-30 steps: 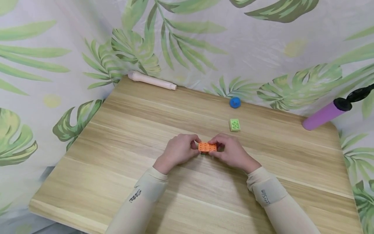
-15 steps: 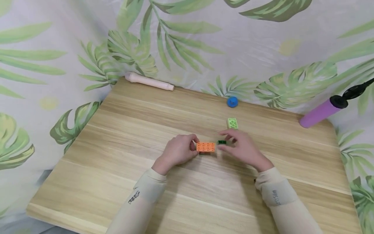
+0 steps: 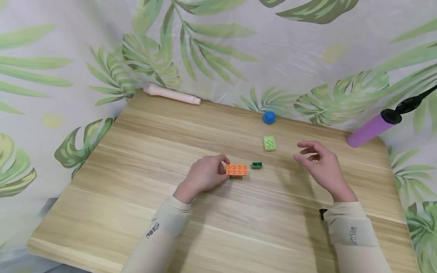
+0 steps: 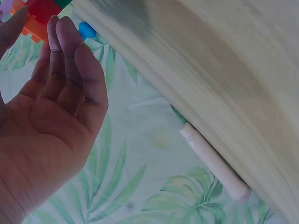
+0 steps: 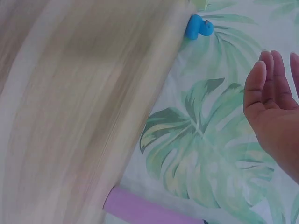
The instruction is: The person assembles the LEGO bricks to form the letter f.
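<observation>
My left hand (image 3: 204, 175) is at the left end of a stack of toy building bricks, with thumb and fingertips on either side of it. From above, the stack's studded orange brick (image 3: 236, 170) shows on top. The left wrist view shows a red brick (image 4: 43, 8) below the orange one and a bit of green beyond it, partly behind the fingers. Just right of the stack lies a small dark green brick (image 3: 257, 165). Farther right, my right hand (image 3: 322, 165) hovers with loosely bent fingers and holds nothing.
A light green brick (image 3: 269, 143) lies hollow side up behind the dark green one. Along the back edge are a blue toy (image 3: 269, 117) and a pale pink microphone-shaped stick (image 3: 172, 93). At the right rear stands a purple cylinder (image 3: 370, 131) with a black top.
My right hand has left the orange brick and moved right, uncovering the dark green brick on the table. My left hand stays at the stack, and the head view has shifted slightly.
</observation>
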A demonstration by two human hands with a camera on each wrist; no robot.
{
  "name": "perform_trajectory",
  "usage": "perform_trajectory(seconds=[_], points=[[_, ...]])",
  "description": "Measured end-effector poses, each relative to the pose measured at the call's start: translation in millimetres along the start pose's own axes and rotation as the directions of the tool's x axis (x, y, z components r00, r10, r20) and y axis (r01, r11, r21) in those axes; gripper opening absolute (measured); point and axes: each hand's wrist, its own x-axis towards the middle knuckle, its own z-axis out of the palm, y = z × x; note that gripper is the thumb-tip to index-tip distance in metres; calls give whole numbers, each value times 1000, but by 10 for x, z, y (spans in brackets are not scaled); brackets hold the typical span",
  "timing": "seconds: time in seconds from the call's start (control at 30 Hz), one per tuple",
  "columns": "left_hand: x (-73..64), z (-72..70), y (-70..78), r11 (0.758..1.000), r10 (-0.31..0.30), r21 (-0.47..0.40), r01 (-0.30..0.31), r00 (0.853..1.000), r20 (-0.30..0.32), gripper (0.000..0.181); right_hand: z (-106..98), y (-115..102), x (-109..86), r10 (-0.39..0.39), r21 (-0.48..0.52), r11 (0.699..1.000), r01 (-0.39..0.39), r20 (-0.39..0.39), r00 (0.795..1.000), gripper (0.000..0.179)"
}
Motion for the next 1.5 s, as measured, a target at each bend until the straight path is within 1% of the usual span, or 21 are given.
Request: perform_trajectory(seconds=[0.27,0.37,0.57,0.77,0.9,1.03,1.13,1.23,1.37,1.43,1.5], points=[[-5,-31,3,1000,21,13,-21,999,-40,31,50,-89,16,-46,-8,999,46,-2,999,38],[-14,-36,3,1000,22,14,-21,998,-50,31,77,-106,18,-40,-7,999,40,15,999,38],[-41,1,-10,1000,17,2,-17,999,-43,31,127,-102,-9,-5,-23,1000,7,64,998,40],[-37,23,-22,1000,29,3,-29,997,-67,31,179,-126,19,-14,-17,1000,16,68,998,41],[-37,14,-26,1000,27,5,-27,997,-68,32,218,-163,54,-27,0,1000,27,70,997,42],[-42,5,-26,1000,24,11,-23,997,-69,32,223,-185,63,-38,2,999,38,54,998,41],[-41,3,-20,1000,23,13,-22,997,-70,32,214,-183,53,-30,4,1000,30,56,998,42],[-35,6,-13,1000,23,12,-22,997,-68,32,215,-152,45,-11,3,1000,11,71,997,42],[-27,15,1,1000,21,13,-20,997,-70,31,288,-73,59,-14,-24,1000,16,95,995,40],[-24,23,10,1000,18,9,-18,997,-71,31,373,-36,79,-26,-49,998,33,136,990,41],[-24,35,17,1000,17,-1,-17,998,-67,31,477,-10,104,-34,-71,996,49,204,978,44]])
